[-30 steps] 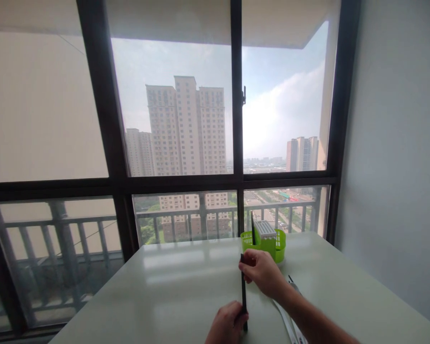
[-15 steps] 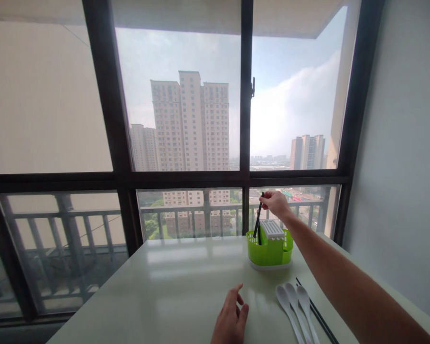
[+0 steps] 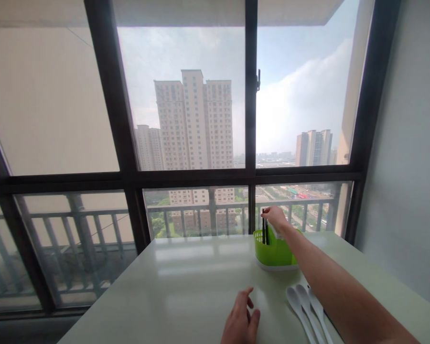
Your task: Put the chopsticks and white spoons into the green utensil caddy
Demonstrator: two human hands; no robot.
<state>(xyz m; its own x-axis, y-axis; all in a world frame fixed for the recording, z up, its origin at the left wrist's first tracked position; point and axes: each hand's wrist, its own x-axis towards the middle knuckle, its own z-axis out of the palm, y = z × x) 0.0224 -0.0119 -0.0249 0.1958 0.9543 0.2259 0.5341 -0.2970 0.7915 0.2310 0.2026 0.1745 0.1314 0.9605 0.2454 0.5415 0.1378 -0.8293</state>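
My right hand [image 3: 274,217] reaches out over the far side of the table, its fingers closed on the upper ends of black chopsticks [image 3: 264,230]. Their lower ends stand inside the left compartment of a bright green utensil holder [image 3: 274,254] with a white base. My hand and forearm hide much of the holder's right part. Nearer to me, my left hand [image 3: 241,317] rests at the table with the index finger stretched forward and the thumb apart, holding nothing. White spoons [image 3: 302,306] lie side by side right of it, with dark chopsticks beside them mostly covered by my right arm.
The pale glossy table [image 3: 186,277] runs up to a large window with a dark frame [image 3: 186,177]. A grey wall [image 3: 408,143] rises on the right. Outside stand a railing and tall buildings.
My right hand has lowered with the chopsticks, which now stand more upright in the holder. My left hand keeps its pose. The whole view has shifted slightly.
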